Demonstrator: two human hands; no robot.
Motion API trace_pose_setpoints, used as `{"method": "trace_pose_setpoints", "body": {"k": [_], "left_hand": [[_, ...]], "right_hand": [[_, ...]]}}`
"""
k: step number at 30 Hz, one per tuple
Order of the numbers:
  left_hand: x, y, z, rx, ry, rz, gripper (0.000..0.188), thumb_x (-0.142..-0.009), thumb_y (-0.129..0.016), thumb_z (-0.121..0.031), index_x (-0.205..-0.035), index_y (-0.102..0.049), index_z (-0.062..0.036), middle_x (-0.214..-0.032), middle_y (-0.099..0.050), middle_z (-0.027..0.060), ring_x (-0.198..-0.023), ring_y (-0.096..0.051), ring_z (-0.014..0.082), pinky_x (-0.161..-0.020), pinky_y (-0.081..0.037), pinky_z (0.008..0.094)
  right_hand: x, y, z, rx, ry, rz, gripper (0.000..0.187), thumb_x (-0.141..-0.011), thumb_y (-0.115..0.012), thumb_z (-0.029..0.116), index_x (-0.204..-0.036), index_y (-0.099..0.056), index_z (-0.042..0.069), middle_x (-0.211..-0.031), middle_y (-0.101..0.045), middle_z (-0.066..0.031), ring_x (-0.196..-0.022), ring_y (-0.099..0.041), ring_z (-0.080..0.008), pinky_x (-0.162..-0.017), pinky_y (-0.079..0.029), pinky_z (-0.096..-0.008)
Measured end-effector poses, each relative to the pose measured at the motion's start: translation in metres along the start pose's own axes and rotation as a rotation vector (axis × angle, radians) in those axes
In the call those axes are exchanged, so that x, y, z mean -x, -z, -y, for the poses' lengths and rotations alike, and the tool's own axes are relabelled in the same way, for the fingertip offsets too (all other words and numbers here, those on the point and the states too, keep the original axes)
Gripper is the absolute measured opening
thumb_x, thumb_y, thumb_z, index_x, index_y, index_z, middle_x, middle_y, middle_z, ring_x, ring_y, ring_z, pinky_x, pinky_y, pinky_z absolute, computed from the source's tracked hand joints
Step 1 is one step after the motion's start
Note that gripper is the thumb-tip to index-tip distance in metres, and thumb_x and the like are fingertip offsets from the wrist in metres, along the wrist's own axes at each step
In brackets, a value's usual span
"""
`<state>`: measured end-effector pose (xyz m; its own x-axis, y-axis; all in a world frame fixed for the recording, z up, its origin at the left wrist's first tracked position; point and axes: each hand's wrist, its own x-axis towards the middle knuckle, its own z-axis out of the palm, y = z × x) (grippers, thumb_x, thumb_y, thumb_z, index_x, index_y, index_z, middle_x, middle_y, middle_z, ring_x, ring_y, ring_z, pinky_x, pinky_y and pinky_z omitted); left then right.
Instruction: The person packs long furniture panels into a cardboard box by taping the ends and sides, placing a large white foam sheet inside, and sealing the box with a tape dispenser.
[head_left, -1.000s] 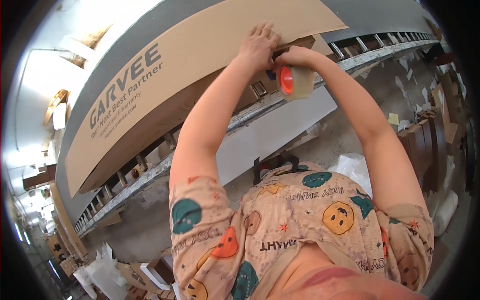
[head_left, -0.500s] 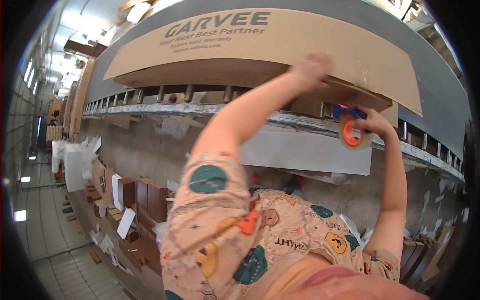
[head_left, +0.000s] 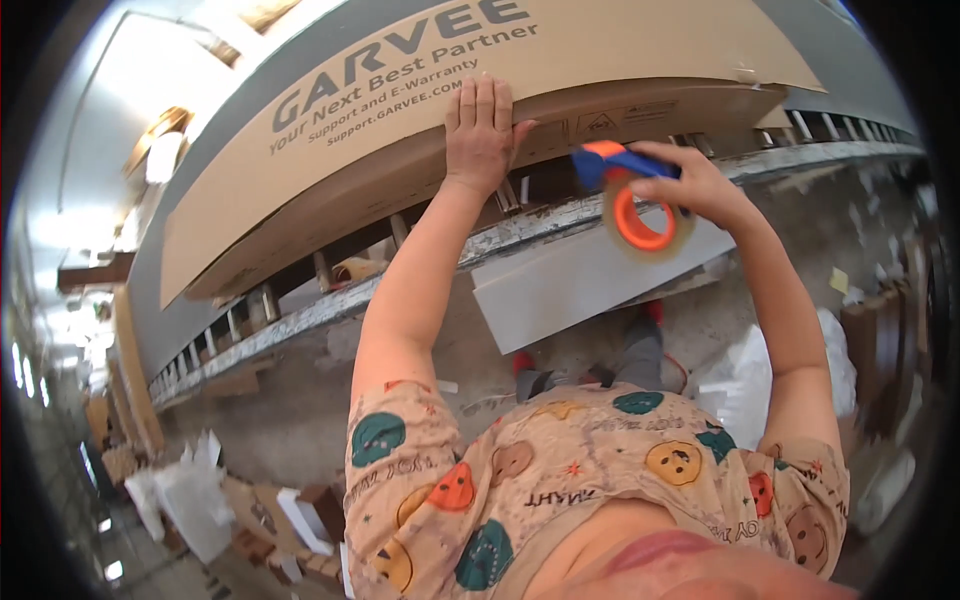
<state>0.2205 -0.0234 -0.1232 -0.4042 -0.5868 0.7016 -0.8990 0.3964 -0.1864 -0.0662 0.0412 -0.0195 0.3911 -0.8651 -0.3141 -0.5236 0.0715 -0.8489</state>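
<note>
A long brown cardboard box (head_left: pixel 400 170) with dark print lies across the far side, its long top flap tilted over the near side. My left hand (head_left: pixel 480 135) rests flat on this flap near its lower edge, fingers stretched out and thumb apart. In my right hand (head_left: pixel 695 185) is a tape dispenser (head_left: pixel 622 212) with a blue body and a clear roll on an orange core. It is held in front of the box's near side, apart from it as far as I can tell. Motion blurs the dispenser somewhat.
The box lies on a roller conveyor with a worn metal rail (head_left: pixel 430 262). Below the rail is a flat white panel (head_left: pixel 560 290) near my feet. White foam and wrapping (head_left: pixel 190 500) and brown pieces lie at lower left. More white wrapping (head_left: pixel 745 385) is at right.
My left hand has moved left along the box from near the right hand and now lies flat on the flap. The dispenser in my right hand has shifted left and up. The view has turned.
</note>
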Motion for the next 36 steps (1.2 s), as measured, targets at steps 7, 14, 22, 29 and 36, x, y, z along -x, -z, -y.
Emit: {"method": "trace_pose_setpoints", "body": {"k": [7,14,22,29,36], "left_hand": [[0.014,0.013,0.028,0.167,-0.124,0.024,0.066,-0.083,-0.063,-0.028,-0.139,-0.039,-0.0033,-0.138,-0.044,0.0151,-0.128,-0.041,0.0333,-0.108,-0.031,0.0463],[0.061,0.027,0.030,0.056,-0.010,-0.050,0.044,-0.081,-0.058,-0.011,-0.124,-0.056,-0.0012,-0.130,-0.051,0.0137,-0.122,-0.048,0.0287,-0.102,-0.042,0.0402],[0.033,0.036,0.022,0.040,0.205,-0.054,0.029,-0.077,-0.073,-0.028,-0.094,-0.067,-0.0061,-0.102,-0.065,0.0057,-0.095,-0.062,0.0234,-0.081,-0.052,0.0349],[0.012,0.060,0.009,0.047,0.127,-0.025,0.022,-0.076,-0.069,-0.015,-0.098,-0.068,-0.0113,-0.107,-0.066,0.0048,-0.098,-0.061,0.0207,-0.088,-0.045,0.0392],[0.011,0.007,0.013,0.115,-0.068,0.090,0.063,-0.082,-0.064,-0.041,-0.132,-0.049,-0.0064,-0.130,-0.054,0.0128,-0.121,-0.051,0.0329,-0.104,-0.037,0.0468]], "right_hand": [[-0.063,0.003,0.100,0.139,0.130,-0.251,0.053,-0.082,-0.067,0.042,-0.117,-0.063,0.003,-0.099,-0.065,-0.0039,-0.092,-0.059,-0.0106,-0.082,-0.048,-0.0273],[-0.151,0.048,0.032,-0.642,0.127,-0.321,0.043,-0.086,-0.060,0.034,-0.118,-0.061,0.006,-0.107,-0.065,-0.0050,-0.097,-0.062,-0.0148,-0.091,-0.048,-0.0303],[-0.186,0.054,-0.041,0.042,0.695,-0.350,0.036,-0.086,-0.060,0.031,-0.111,-0.062,0.006,-0.105,-0.066,-0.0073,-0.094,-0.063,-0.0139,-0.085,-0.053,-0.0285],[-0.180,0.033,-0.013,-0.771,0.197,0.059,0.042,-0.086,-0.057,0.038,-0.111,-0.063,0.005,-0.103,-0.067,-0.0082,-0.093,-0.064,-0.0155,-0.085,-0.053,-0.0313],[-0.157,0.008,0.023,-0.724,0.141,-0.121,0.042,-0.081,-0.063,0.043,-0.104,-0.067,0.007,-0.092,-0.069,-0.0089,-0.083,-0.065,-0.0164,-0.075,-0.053,-0.0312]]}}
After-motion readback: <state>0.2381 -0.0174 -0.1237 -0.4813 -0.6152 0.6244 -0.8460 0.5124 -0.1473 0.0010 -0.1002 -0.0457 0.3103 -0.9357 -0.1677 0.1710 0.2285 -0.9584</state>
